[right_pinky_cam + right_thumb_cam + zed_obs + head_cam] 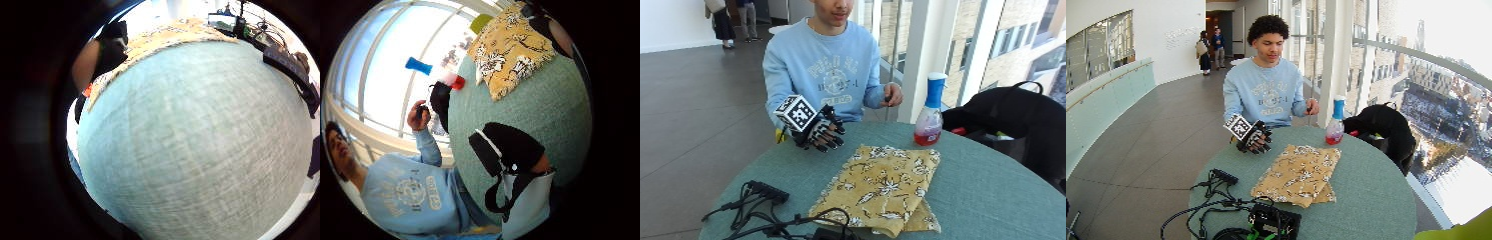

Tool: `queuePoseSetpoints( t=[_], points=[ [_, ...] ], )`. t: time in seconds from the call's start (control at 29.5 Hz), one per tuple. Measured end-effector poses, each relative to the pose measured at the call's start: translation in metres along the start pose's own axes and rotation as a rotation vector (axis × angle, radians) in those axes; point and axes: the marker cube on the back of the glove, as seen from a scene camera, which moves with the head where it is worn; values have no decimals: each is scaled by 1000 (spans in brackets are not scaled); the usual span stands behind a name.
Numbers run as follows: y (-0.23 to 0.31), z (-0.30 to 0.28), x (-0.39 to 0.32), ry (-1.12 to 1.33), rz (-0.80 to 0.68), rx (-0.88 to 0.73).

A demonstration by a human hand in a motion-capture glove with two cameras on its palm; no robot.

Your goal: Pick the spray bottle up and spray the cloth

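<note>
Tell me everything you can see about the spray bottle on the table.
The spray bottle stands upright on the round teal-covered table, near its far edge by the window. It has a blue spray head on a tall white neck and a clear body holding red liquid. Nothing touches it: the gloved right hand hovers well away, and the patterned yellow cloth lies apart from it.

Light blue printed sweatshirt; black glove on right hand.

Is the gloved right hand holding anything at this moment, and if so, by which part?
Nothing is held. The gloved right hand hovers above the table with relaxed fingers, apart from the spray bottle and the cloth.
</note>
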Motion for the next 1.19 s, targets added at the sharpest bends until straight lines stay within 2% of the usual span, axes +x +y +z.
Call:
queuePoseSetpoints(
  t=[0.17, 0.41, 0.75, 1.19],
  points=[
    [-30, 4, -58, -49, -118, -20],
    [-83, 45, -135, -173, -220, -96],
    [-169, 111, -198, -469, -142, -173],
    [-196, 135, -226, -548, -146, -219]
  ],
)
